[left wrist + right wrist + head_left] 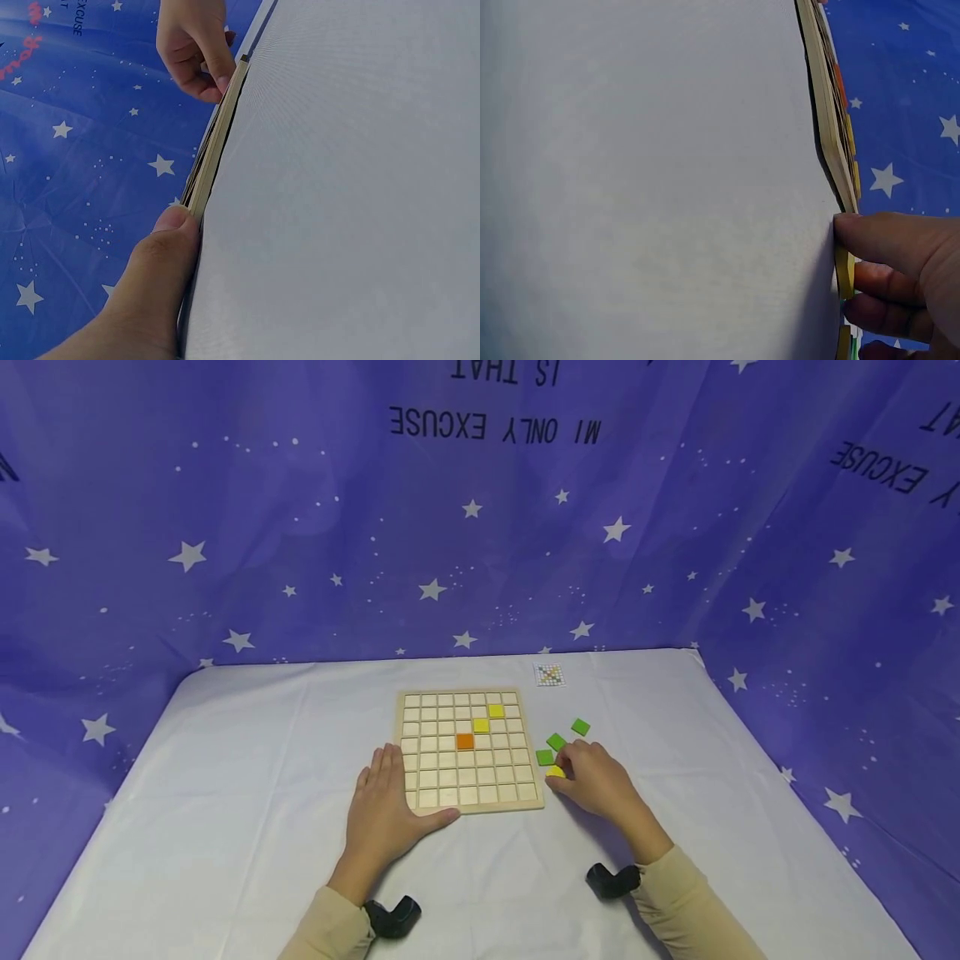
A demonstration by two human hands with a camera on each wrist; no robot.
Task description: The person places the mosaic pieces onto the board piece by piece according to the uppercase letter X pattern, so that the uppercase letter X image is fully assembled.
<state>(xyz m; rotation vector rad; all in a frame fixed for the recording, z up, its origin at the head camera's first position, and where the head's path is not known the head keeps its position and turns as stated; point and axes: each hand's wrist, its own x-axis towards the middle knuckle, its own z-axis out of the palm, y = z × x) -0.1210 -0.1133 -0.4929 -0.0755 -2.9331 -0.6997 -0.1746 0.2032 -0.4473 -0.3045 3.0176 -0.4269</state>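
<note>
Near the middle of the white tablecloth (225,793): wooden grid board (501,807), seven cells by seven. On it, orange tile (465,741) in the centre cell, then two yellow tiles (481,725) stepping off diagonally toward the far right corner.

Left hand (378,814) at board's near left corner: fingers straight and side by side along left edge, thumb spread wide along near edge, touching it. Clamped on nothing. Part of left rim hidden under it.

Right hand (596,779) just off board's right edge: fingers curled, thumb and fingertips closed on loose yellow tile (555,771), partly covered by the hand. On cloth or lifted a bit? Can't tell. Per right wrist view, second yellow edge (844,343) right by the fingers, mostly hidden.

Crowding the right hand: three green tiles (545,757). One right beside board rim, one just past the fingertips, one farther out and apart. Beyond those, past board's far right corner: small pattern card (550,674) with coloured grid print, well apart from both hands.

Behind: purple star-print backdrop (322,527), lettering upside down. At the wrists: beige sleeves (326,928), black wrist fittings (393,918) over the cloth.
</note>
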